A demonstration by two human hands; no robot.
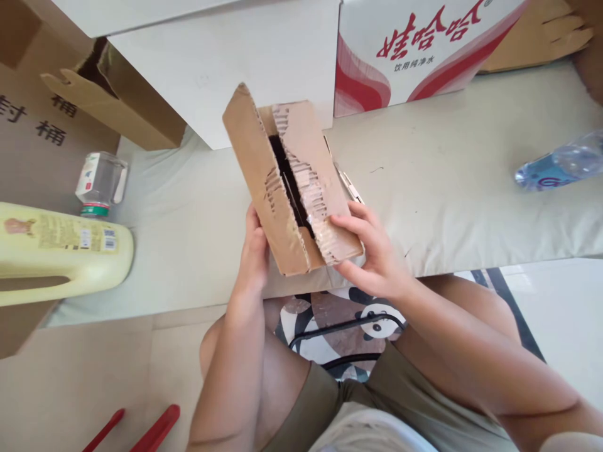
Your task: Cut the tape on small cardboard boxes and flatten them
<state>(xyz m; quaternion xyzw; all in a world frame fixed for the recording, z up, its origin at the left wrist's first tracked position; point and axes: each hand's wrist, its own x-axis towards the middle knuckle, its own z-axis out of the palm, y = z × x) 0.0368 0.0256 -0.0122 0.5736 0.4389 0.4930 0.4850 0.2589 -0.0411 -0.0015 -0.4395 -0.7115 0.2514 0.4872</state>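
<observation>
Though apart, left hand and right hand against cardboard box

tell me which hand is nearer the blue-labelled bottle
Right. The right hand holds the right side of the cardboard box, left of the bottle; the left hand is farther left, at the box's left side.

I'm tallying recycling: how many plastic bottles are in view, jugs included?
3: a yellow jug at the picture's left edge, a clear handled bottle beyond it, and a water bottle at the right edge. More may hide in the held cardboard box or behind a white box.
</observation>
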